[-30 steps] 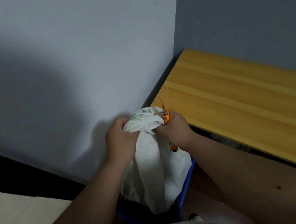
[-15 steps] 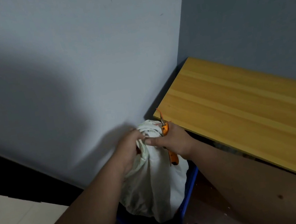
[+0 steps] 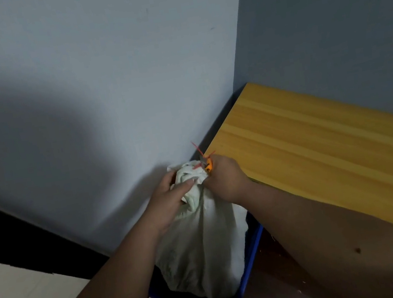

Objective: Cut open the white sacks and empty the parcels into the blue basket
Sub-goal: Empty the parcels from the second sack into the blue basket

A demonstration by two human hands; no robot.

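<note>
Sack (image 3: 205, 245) in basket (image 3: 251, 256), beside table (image 3: 320, 155)

The right hand (image 3: 223, 182) is covering nearly all of the orange cutter (image 3: 209, 165), its blade too small to tell. The white sack (image 3: 205, 245) is hiding most of the blue basket (image 3: 252, 256). The desk (image 3: 332, 153) is running off the right edge.

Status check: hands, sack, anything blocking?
Left hand gripping bunched neck of white sack. Right hand holds orange cutter at red tie. Sack in blue basket, unopened. Nothing blocking.
</note>
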